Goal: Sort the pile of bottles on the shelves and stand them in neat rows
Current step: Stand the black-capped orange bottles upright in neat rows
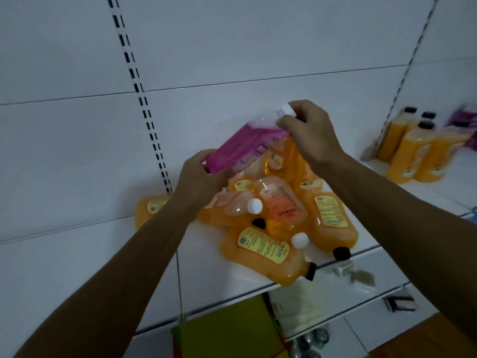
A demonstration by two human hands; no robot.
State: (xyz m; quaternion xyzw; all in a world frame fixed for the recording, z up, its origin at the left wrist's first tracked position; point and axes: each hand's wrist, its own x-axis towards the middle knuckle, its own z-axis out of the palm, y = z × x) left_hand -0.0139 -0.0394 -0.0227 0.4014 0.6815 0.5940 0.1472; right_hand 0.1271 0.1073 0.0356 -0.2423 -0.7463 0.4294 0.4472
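Note:
A pink bottle (242,146) with a white cap is tilted above a heap of orange bottles (278,223) lying on the white shelf (206,275). My left hand (201,182) grips the pink bottle's lower end. Its neck, just below the cap, is held by my right hand (307,130). The orange bottles lie on their sides, some with white caps, some with black caps. One more orange bottle (149,209) lies behind my left forearm, partly hidden.
Several orange bottles (413,148) with black caps stand upright on the shelf section to the right, with purple ones (464,125) blurred behind them. A slotted upright (144,104) runs up the back panel. Green packs (227,329) and white items sit on the shelf below.

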